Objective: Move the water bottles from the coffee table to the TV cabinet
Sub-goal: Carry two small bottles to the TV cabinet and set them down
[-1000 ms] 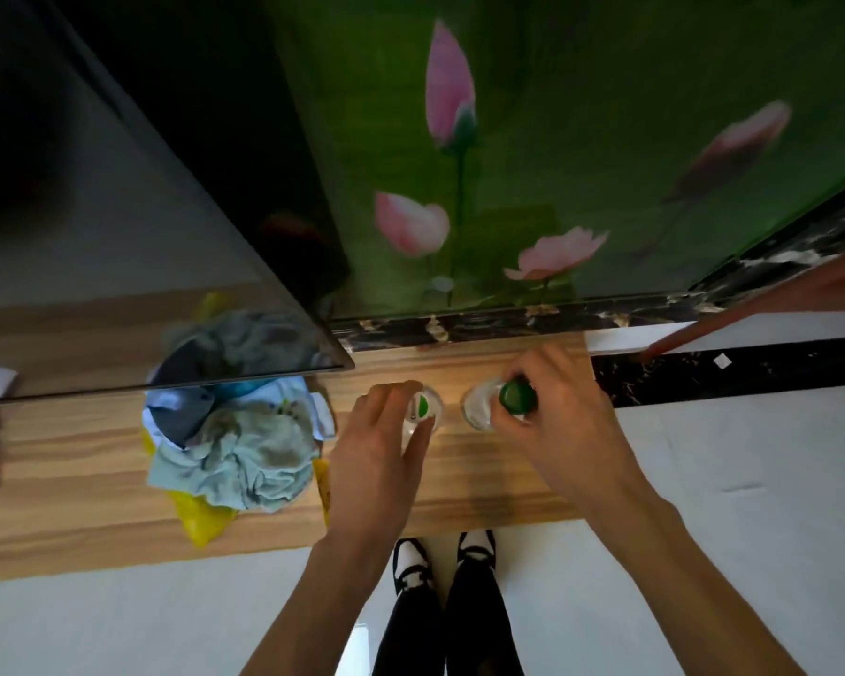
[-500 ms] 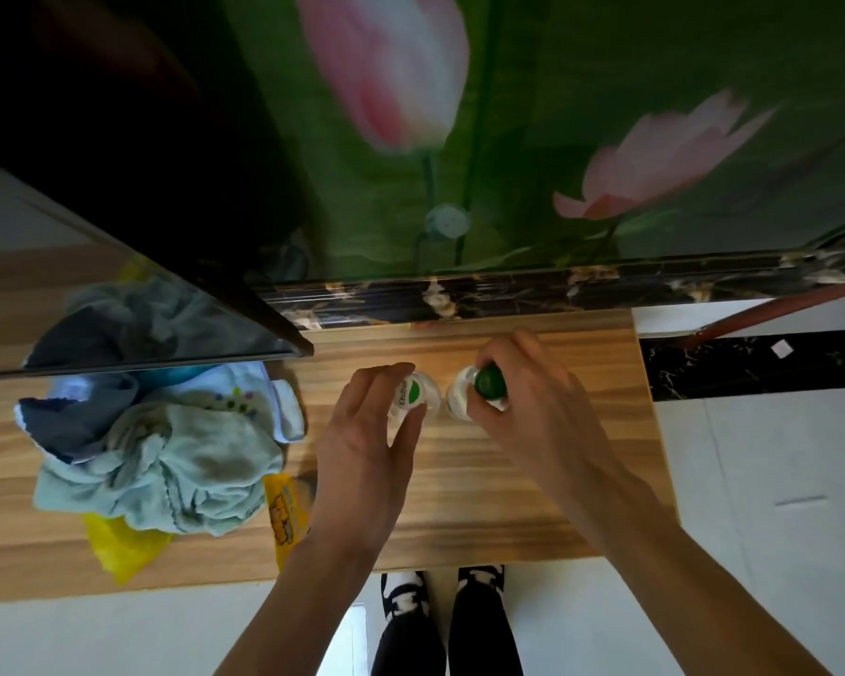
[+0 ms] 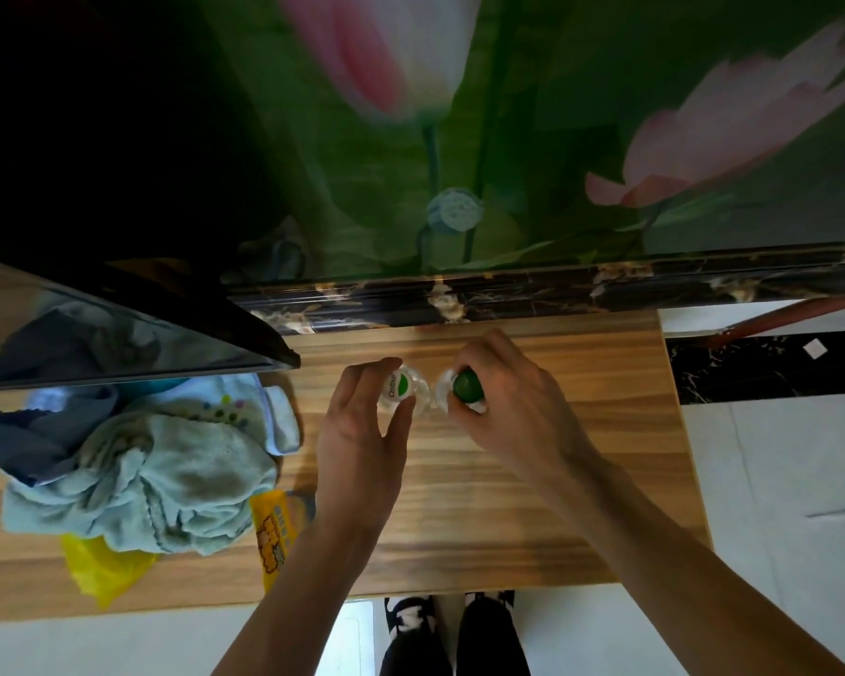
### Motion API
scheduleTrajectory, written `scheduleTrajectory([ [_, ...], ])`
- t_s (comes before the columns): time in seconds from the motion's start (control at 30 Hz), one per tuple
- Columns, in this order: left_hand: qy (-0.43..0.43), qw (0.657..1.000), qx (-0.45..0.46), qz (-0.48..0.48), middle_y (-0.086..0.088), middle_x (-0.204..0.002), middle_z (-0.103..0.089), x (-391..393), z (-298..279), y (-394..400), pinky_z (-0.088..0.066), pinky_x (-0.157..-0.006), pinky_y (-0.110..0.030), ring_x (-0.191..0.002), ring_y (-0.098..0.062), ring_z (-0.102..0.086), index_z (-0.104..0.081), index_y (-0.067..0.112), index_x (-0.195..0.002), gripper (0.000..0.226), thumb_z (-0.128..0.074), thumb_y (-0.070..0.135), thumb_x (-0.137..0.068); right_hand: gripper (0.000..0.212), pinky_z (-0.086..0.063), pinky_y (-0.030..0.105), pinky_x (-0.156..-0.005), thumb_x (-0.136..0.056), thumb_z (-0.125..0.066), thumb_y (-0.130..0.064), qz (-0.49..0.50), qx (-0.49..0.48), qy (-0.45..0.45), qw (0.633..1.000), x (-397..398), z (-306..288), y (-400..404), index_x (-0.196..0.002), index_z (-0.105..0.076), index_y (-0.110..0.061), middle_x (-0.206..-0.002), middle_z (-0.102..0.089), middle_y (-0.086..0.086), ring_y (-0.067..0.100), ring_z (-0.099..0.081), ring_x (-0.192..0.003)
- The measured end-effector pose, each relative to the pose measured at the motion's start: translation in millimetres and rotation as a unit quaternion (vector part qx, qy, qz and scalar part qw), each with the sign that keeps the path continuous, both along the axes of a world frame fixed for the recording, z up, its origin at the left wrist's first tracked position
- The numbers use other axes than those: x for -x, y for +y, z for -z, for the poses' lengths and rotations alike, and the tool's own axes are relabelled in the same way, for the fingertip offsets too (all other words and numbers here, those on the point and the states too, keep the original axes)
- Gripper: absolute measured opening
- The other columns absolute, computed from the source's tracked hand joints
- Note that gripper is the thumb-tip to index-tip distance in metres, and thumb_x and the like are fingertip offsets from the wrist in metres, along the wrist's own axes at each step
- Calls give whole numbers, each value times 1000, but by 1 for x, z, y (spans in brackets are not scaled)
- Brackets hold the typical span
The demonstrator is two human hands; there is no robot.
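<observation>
Two clear water bottles stand upright side by side on the wooden TV cabinet (image 3: 532, 505), seen from straight above. The left bottle (image 3: 403, 386) shows a white and green label at its top; my left hand (image 3: 362, 441) curls its fingers and thumb around it. The right bottle (image 3: 465, 385) has a green cap, and my right hand (image 3: 513, 407) grips it from the right, fingers curled over its shoulder. The two bottles almost touch. Their bodies are hidden below the tops and my hands.
A heap of pale blue and grey cloths (image 3: 133, 461) lies on the cabinet to the left, over yellow plastic packaging (image 3: 279, 534). The TV screen's corner (image 3: 264, 353) overhangs at upper left. A lotus mural wall (image 3: 508, 139) rises behind. My feet (image 3: 450, 631) stand on white floor.
The camera has come closer to the cabinet. Both hands stay on the bottles, which have shifted slightly toward the wall.
</observation>
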State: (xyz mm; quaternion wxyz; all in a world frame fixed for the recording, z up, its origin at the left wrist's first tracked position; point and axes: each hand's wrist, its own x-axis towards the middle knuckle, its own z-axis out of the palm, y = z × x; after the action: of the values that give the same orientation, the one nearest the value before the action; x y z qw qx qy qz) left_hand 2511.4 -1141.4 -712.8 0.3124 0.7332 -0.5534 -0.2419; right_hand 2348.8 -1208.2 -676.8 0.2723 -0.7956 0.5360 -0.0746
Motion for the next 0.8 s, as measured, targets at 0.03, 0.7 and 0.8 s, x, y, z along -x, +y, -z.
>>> scheduleTrajectory([
  [0.03,0,1000,2,-2,5,-120,-64,1,1,0,-61,-88,-32,-103,-12,-67,-66,17,-132,39,-74,12,-94,25,-59,33,-71,-87,-72,-28,-2,1,-4,1000,-1,1,-1,-104,-63,-13,-118,-56,2,18,-65,-85],
  [0.7,-37,998,-50,-3,1,-144,-56,6,-25,7,-45,-92,-20,-131,-17,-54,-45,18,-153,70,-76,30,-92,76,-56,38,-85,-85,-75,-39,36,-4,42,998,5,-26,9,-147,-33,-28,-146,-42,-3,23,-57,-123],
  [0.8,-33,999,-33,19,4,-147,-55,6,-53,15,-39,-103,-15,-137,-13,-50,-44,18,-154,71,-72,40,-92,75,-48,34,-99,-87,-72,-40,36,22,17,999,14,-57,12,-149,-33,-25,-147,-43,-5,19,-48,-130],
])
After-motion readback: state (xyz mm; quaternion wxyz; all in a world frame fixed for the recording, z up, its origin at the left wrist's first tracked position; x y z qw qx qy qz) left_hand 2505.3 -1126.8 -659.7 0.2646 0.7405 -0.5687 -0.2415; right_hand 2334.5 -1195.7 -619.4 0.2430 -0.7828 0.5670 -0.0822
